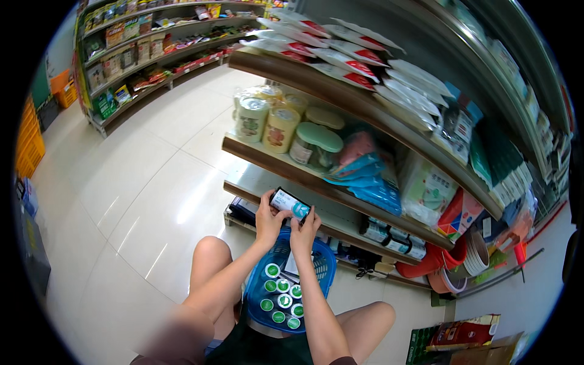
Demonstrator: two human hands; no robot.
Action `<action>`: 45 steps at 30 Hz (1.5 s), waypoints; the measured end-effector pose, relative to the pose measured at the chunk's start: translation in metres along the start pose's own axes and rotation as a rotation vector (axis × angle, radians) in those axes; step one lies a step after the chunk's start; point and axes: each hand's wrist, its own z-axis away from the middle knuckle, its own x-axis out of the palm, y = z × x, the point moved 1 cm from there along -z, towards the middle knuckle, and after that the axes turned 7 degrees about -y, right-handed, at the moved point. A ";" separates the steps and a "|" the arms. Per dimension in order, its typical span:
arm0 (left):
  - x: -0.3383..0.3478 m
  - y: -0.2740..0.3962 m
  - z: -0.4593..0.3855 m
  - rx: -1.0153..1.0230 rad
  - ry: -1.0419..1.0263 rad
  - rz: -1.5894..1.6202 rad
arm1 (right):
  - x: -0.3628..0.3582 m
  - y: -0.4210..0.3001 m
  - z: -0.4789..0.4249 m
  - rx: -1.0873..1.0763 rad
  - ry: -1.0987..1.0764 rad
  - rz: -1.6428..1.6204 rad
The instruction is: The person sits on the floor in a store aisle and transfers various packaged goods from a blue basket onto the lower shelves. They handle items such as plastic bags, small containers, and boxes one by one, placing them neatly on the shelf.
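Observation:
My left hand (269,219) grips one end of a dark roll with a white and teal printed label (290,204), possibly a roll of bin bags. At the opposite end, my right hand (305,230) holds the same roll, which is tilted in front of the bottom shelves. Between my knees is a blue plastic basket (331,278). Several round items with green and white ends (284,300) stand inside it, and a white flat item (292,263) lies partly hidden by my right forearm. Similar teal-labelled rolls (397,242) lie on a low shelf to the right.
Shelves ahead hold plastic canisters (276,127), blue packs (376,191) and white and red packets (346,64). Red and pink tubs (445,279) stand at the right end. Orange crates (29,141) are at far left; a snack rack (132,59) stands behind.

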 end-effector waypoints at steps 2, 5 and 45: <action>-0.019 -0.016 -0.014 0.000 0.028 0.021 | 0.024 -0.006 -0.007 -0.029 -0.028 0.027; -0.039 -0.027 -0.031 -0.030 0.045 0.024 | 0.049 -0.014 -0.018 -0.037 -0.072 0.033; -0.063 -0.126 -0.156 0.117 -0.016 -0.051 | 0.160 -0.001 -0.117 -0.202 -0.305 0.259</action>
